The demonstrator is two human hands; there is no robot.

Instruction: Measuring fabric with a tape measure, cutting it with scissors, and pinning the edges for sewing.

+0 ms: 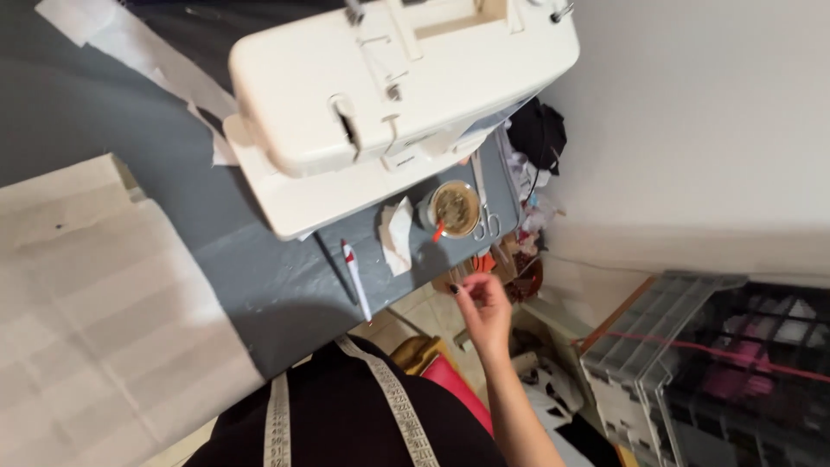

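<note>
My right hand (pixel 482 304) hangs past the edge of the grey table (pixel 259 285), its fingers pinched together; whether something small sits between them cannot be told. Nearest to it on the table are a small round dish (pixel 455 207) filled with tiny bits, a pair of scissors (pixel 482 212) and a crumpled white scrap (pixel 398 233). A white and red pen (pixel 355 277) lies near the table edge. A cream sewing machine (pixel 389 95) stands behind these. My left hand is out of sight. A measuring tape (pixel 393 402) hangs over my dark top.
A large sheet of white pattern paper (pixel 95 320) covers the left of the table. White paper strips (pixel 147 60) lie at the back. A clear plastic organiser box (pixel 709 363) stands at the right by the white wall. Cluttered fabric and oddments (pixel 532 164) sit below the table's end.
</note>
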